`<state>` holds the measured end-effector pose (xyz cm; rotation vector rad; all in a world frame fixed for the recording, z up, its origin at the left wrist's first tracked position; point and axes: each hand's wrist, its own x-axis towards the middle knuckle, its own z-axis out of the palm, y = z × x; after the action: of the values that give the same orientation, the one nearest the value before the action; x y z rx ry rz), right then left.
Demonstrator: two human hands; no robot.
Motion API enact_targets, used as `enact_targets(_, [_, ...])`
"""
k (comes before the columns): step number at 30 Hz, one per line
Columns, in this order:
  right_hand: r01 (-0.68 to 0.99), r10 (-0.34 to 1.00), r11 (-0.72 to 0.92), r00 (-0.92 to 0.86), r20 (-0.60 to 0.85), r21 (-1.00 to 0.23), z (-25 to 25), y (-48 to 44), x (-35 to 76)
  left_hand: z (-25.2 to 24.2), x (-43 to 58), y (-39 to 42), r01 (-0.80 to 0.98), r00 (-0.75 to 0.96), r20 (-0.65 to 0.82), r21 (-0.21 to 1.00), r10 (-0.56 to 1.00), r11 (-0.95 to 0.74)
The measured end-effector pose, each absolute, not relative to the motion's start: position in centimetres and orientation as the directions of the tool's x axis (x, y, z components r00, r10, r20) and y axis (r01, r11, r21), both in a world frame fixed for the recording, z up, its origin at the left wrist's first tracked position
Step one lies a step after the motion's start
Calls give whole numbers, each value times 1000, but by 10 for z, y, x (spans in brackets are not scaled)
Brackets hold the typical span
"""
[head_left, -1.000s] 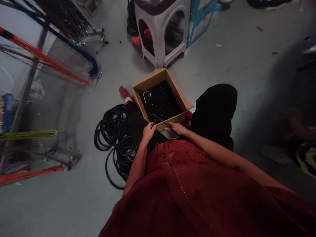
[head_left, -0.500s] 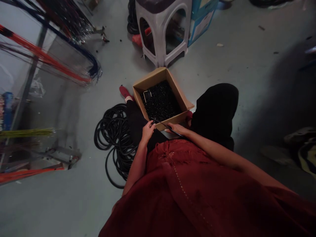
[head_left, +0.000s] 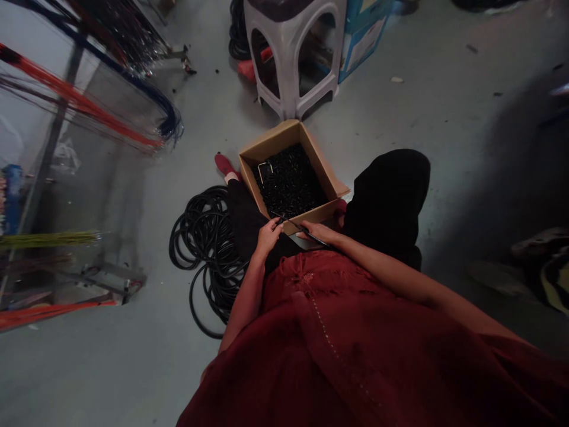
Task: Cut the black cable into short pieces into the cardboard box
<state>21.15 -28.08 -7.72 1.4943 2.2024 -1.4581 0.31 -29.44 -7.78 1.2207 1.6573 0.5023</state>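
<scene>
Above the near edge of an open cardboard box (head_left: pixel 326 172), my two hands work close together. My left hand (head_left: pixel 269 234) is closed, with the end of a thin black tube (head_left: pixel 280 220) pinched in its fingers. My right hand (head_left: pixel 315 231) is wrapped round dark scissors (head_left: pixel 316 239), whose thin blades point left toward the tube. Where blades and tube meet is too small and dark to make out. Many short black pieces (head_left: pixel 293 184) fill the bottom of the box. On them, at the left, lies a dark rectangular object with a pale rim (head_left: pixel 265 172), perhaps a phone.
Coiled black tubing (head_left: pixel 208 237) lies on the floor left of my leg. A grey plastic stool (head_left: pixel 288 65) stands just beyond the box, with blue boxes (head_left: pixel 362 47) behind it. A rack on the left carries red wire bundles (head_left: pixel 89 107) and blue ones (head_left: pixel 166 112).
My left hand has shifted slightly to the right, toward the right hand. The dark blades and tube end at its fingertips sit at a slightly different angle. My right hand stays in place.
</scene>
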Motion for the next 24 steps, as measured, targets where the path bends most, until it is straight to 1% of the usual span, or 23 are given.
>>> enact_targets(10, [752,698,67,-505,-508,-655,-81,-282,212,-80,8,-291,500,54,-472,775,880,386])
enact_targets(24, [796,743,125,-471,-476,-592,-73,-281,213,-83,8,-287,634,111,-450,719,886,286])
